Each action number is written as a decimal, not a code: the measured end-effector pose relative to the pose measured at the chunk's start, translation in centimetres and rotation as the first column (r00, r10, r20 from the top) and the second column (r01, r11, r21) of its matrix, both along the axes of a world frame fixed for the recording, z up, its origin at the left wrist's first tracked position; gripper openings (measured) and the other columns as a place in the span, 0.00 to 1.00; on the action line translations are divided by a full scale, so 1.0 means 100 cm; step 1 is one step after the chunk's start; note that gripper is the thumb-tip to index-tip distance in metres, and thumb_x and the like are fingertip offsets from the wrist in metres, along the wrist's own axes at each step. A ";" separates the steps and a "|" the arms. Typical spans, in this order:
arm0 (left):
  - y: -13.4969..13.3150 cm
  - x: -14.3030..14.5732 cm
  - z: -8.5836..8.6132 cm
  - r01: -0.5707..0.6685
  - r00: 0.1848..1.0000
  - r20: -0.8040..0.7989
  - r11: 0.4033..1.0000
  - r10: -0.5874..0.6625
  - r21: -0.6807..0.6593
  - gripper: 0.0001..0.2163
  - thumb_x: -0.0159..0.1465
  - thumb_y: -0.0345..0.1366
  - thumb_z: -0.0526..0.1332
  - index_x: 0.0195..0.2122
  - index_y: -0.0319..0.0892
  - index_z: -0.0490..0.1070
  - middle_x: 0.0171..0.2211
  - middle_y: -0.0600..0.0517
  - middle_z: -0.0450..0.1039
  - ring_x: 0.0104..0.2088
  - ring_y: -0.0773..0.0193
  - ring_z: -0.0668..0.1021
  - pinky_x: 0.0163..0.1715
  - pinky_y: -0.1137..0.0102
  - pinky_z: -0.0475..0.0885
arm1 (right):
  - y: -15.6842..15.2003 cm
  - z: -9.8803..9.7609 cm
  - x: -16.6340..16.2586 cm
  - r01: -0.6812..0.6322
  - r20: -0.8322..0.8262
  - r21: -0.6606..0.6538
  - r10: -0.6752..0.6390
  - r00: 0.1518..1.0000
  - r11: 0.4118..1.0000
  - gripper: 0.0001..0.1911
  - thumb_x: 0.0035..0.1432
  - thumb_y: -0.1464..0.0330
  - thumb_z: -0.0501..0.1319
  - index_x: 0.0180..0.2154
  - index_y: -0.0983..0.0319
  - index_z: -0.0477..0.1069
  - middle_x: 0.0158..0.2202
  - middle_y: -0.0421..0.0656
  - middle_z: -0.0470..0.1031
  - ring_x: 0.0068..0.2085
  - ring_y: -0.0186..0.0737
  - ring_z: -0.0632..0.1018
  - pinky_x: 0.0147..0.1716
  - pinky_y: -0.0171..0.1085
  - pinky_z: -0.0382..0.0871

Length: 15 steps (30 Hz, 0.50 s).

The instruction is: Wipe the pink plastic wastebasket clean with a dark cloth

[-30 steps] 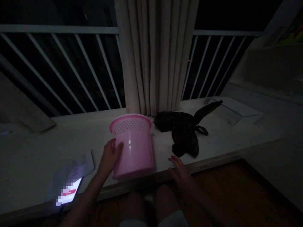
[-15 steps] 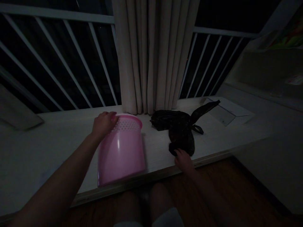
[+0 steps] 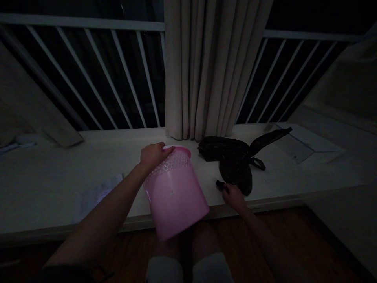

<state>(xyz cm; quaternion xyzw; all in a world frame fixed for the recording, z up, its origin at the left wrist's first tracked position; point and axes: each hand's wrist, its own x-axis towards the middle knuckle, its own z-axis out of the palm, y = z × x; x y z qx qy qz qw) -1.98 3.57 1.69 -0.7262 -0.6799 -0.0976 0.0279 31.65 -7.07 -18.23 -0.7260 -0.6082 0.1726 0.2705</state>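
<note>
My left hand (image 3: 154, 158) is closed over the rim of a pink wastebasket (image 3: 176, 198) with a perforated band below its rim. The basket tilts, its base reaching past the sill's front edge above my knees. At the front of the sill, my right hand (image 3: 235, 196) is closed on a small black bundle (image 3: 221, 185); the dim light hides whether it is separate from the bag behind it. Just beyond that hand lies a filled, knotted black garbage bag (image 3: 235, 169), its loose ends sticking up to the right. Another black plastic lump (image 3: 219, 147) lies against it on the left.
The pale window sill (image 3: 132, 157) runs across the view. A white box (image 3: 300, 145) stands at right, a printed sheet (image 3: 100, 192) lies at left. Behind are a beige curtain (image 3: 203, 70) and white railings (image 3: 123, 63). Dark wooden floor (image 3: 132, 255) lies below.
My left hand has moved the wastebasket rightward and toward me, tilting it off the sill's edge. My right hand keeps its small black bundle near the garbage bag. The view has turned left.
</note>
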 end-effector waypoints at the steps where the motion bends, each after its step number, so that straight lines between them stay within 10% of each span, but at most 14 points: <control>1: -0.004 0.004 0.000 0.002 1.000 -0.013 1.000 -0.002 0.009 0.32 0.62 0.63 0.44 0.40 0.41 0.76 0.37 0.40 0.78 0.40 0.48 0.79 0.37 0.62 0.68 | 0.001 0.002 -0.001 0.029 -0.071 0.019 -0.027 0.997 0.999 0.14 0.53 0.68 0.55 0.39 0.63 0.74 0.39 0.49 0.78 0.45 0.48 0.75 0.47 0.44 0.67; 9: -0.020 0.028 -0.002 0.008 0.998 -0.063 0.999 -0.005 0.050 0.32 0.63 0.61 0.43 0.42 0.39 0.75 0.37 0.39 0.78 0.40 0.47 0.79 0.37 0.62 0.68 | 0.009 0.041 -0.013 0.218 -0.660 0.097 -0.101 0.744 0.971 0.24 0.60 0.57 0.46 0.50 0.61 0.67 0.45 0.48 0.78 0.44 0.44 0.79 0.36 0.40 0.75; 12: -0.024 0.032 -0.004 0.013 0.998 -0.060 0.999 -0.010 0.049 0.32 0.63 0.61 0.43 0.43 0.40 0.75 0.38 0.38 0.78 0.41 0.46 0.78 0.37 0.62 0.68 | 0.002 0.065 -0.026 0.244 -0.984 -0.036 -0.078 0.162 0.969 0.17 0.54 0.61 0.57 0.45 0.60 0.71 0.42 0.46 0.80 0.42 0.45 0.80 0.36 0.42 0.76; 15: -0.026 0.034 -0.004 0.012 0.999 -0.048 0.999 -0.010 0.038 0.32 0.63 0.61 0.42 0.43 0.40 0.75 0.38 0.38 0.78 0.40 0.46 0.78 0.37 0.61 0.67 | -0.007 0.087 -0.039 0.203 -0.985 -0.154 -0.133 -0.111 0.967 0.10 0.53 0.67 0.61 0.40 0.59 0.73 0.36 0.43 0.82 0.37 0.42 0.81 0.34 0.40 0.77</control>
